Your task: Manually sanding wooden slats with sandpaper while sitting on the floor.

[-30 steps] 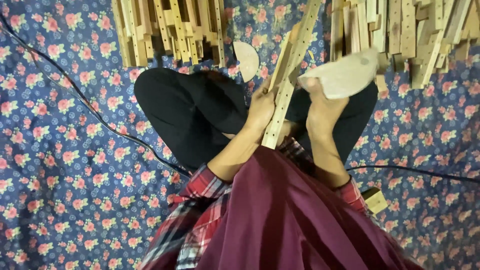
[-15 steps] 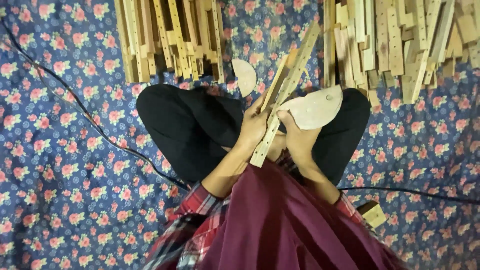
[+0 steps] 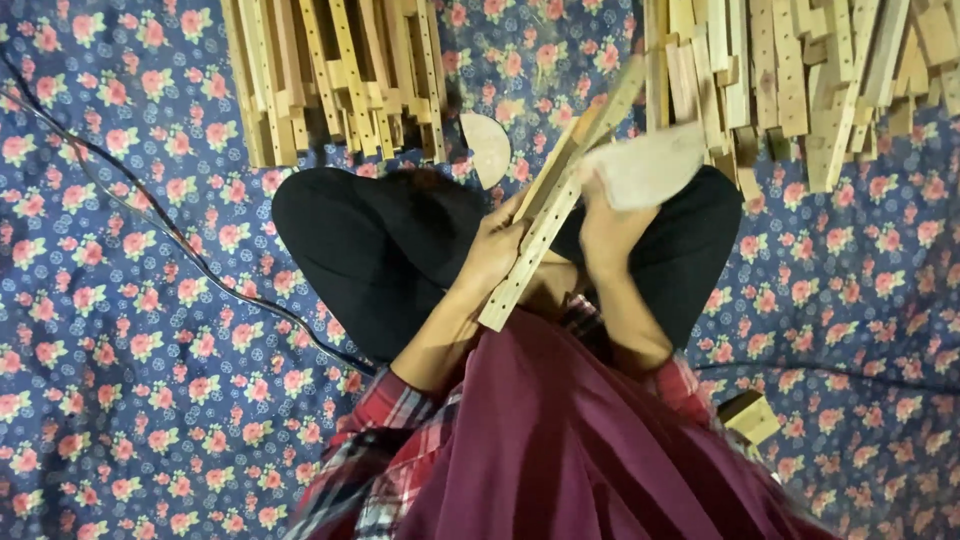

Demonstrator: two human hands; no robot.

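I sit cross-legged on a flowered blue cloth. My left hand [image 3: 492, 252] grips a long wooden strip with a row of holes [image 3: 560, 195], held slanted over my lap; a second thinner strip lies along its far side. My right hand [image 3: 603, 228] holds a flat half-round wooden piece [image 3: 645, 165] against the upper right side of that strip. The piece looks blurred. Both hands are over my black trouser legs.
A pile of drilled wooden strips [image 3: 335, 70] lies ahead on the left, a bigger heap of wooden pieces [image 3: 800, 70] on the right. Another half-round piece [image 3: 487, 148] rests between them. A small wooden block [image 3: 750, 416] sits by my right side. A black cable [image 3: 180, 240] crosses the cloth.
The half-round piece in my right hand rose and tilted against the strip. The strip shifted slightly lower and left in my left hand.
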